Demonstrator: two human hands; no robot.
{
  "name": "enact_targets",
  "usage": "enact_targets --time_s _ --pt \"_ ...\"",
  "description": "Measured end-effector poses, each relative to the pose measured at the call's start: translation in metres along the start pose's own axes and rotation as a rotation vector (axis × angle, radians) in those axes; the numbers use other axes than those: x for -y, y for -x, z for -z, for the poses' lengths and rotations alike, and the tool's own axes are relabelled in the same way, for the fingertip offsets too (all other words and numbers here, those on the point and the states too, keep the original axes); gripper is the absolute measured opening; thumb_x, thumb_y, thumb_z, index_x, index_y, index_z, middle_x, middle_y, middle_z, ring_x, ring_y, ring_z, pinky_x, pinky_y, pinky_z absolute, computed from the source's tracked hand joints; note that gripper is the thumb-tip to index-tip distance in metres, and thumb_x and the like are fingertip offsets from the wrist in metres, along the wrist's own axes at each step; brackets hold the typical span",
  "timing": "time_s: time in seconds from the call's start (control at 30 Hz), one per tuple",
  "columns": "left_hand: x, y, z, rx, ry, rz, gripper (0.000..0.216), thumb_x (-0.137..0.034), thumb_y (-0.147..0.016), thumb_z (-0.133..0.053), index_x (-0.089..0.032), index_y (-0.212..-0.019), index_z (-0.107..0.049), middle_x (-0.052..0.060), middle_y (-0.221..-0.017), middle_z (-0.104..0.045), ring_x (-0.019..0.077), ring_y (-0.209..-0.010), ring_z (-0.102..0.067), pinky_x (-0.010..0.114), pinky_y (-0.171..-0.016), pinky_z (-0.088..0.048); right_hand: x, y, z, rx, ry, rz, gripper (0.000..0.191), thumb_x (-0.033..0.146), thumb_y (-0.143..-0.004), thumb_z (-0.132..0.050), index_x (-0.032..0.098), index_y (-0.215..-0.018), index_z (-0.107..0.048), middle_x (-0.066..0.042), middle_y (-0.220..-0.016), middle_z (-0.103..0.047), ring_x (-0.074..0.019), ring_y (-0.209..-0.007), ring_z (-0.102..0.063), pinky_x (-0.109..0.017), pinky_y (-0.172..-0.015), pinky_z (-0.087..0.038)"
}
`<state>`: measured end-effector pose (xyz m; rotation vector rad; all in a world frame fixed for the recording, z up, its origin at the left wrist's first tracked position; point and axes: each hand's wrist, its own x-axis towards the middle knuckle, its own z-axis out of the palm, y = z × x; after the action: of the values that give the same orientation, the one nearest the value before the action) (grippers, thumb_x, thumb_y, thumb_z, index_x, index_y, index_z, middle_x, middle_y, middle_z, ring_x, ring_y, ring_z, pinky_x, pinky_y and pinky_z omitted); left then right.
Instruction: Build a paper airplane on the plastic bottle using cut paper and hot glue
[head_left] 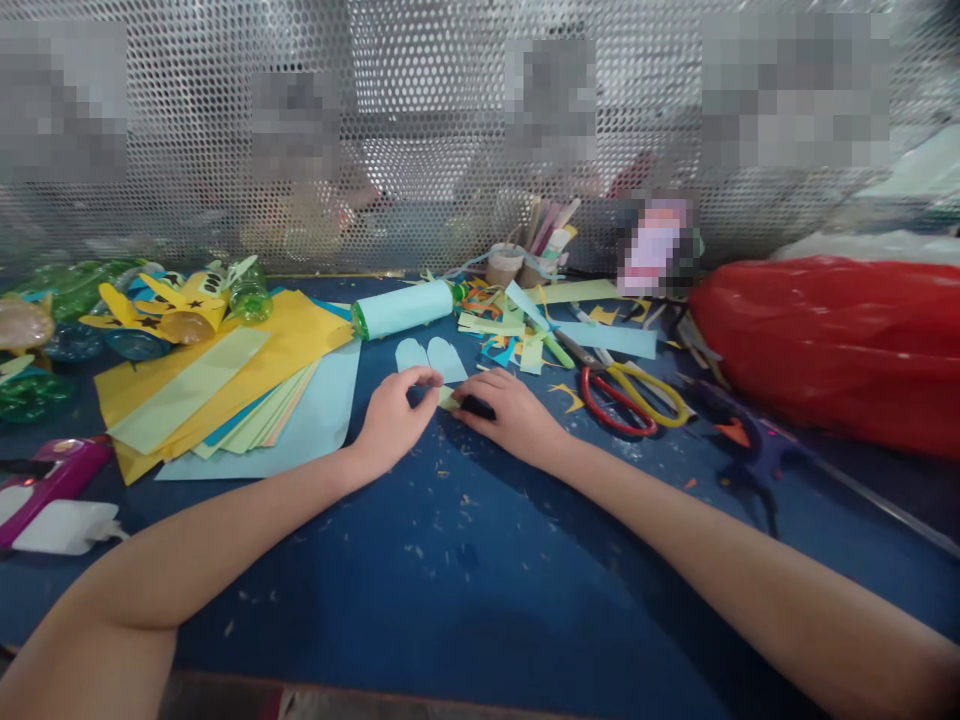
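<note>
My left hand (pixel 397 415) is closed in a pinch, its thumb and finger tips at a small light green paper piece (pixel 447 398). Facing it, my right hand (pixel 514 415) curls around a small black object (pixel 478 407) whose kind I cannot make out; the fingers partly hide it. The green paper lies between the two hands. Just beyond them are two light blue paper cutouts with rounded tops, a left cutout (pixel 411 355) and a right cutout (pixel 445 360). Farther back, a green bottle wrapped in light blue paper (pixel 405 308) lies on its side.
Scissors with red and yellow handles (pixel 619 400) lie right, beside paper scraps (pixel 495 325). A purple glue gun (pixel 769 445) and red plastic bag (pixel 832 350) are farther right. Left are stacked coloured papers (pixel 300 340), bottle crafts (pixel 184 305) and a magenta power strip (pixel 56 485). Perforated metal (pixel 427 60) stands behind.
</note>
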<state>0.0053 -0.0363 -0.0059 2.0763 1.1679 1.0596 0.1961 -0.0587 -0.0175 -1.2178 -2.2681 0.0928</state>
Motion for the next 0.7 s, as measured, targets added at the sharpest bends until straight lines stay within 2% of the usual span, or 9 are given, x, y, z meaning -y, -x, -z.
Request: enact_targets --time_s 0.17,0.27,0.37,0.7 --pt "0.0020 -0.0005 0.0021 0.085 -0.170 -0.059 0.025 -0.012 -0.077 -0.057 -0.021 -0.099 -0.064 0.002 -0.099 -0.071 0.0202 -0.097 -0.061 0.038 -0.093 -0.045 -0.0022 0.0012 0.0010 0.013 0.077 0.014 0.011 0.022 -0.089 -0.052 0.020 -0.087 -0.063 -0.005 -0.090 -0.066 -0.0203 -0.088 -0.056 -0.034 -0.080 -0.041" --pt "0.0028 -0.0027 0.0038 0.152 -0.260 -0.095 0.031 -0.010 -0.072 -0.058 -0.022 -0.100 -0.064 0.000 -0.098 -0.071 0.0221 -0.095 -0.059 0.039 -0.090 -0.044 -0.0012 0.0013 0.0022 0.021 0.088 -0.008 0.013 0.031 -0.087 -0.057 0.020 -0.087 -0.063 -0.005 -0.089 -0.066 -0.0205 -0.087 -0.056 -0.034 -0.079 -0.041" --pt "0.0029 -0.0038 0.0042 0.162 -0.314 -0.112 0.034 -0.011 -0.070 -0.060 -0.022 -0.102 -0.065 -0.001 -0.096 -0.071 0.0239 -0.095 -0.055 0.039 -0.090 -0.043 -0.0010 0.0011 0.0025 0.018 0.074 -0.023 0.019 0.037 -0.086 -0.059 0.019 -0.085 -0.061 -0.005 -0.087 -0.066 -0.0201 -0.084 -0.055 -0.034 -0.079 -0.041" --pt "0.0039 -0.0024 0.0024 0.163 -0.365 -0.163 0.017 -0.022 -0.073 -0.066 -0.024 -0.090 -0.071 0.000 -0.092 -0.070 0.0242 -0.099 -0.051 0.040 -0.094 -0.038 -0.0042 0.0004 -0.0002 0.021 0.072 0.016 0.011 0.023 -0.091 -0.052 0.019 -0.087 -0.062 -0.005 -0.089 -0.066 -0.0196 -0.086 -0.055 -0.033 -0.079 -0.041"
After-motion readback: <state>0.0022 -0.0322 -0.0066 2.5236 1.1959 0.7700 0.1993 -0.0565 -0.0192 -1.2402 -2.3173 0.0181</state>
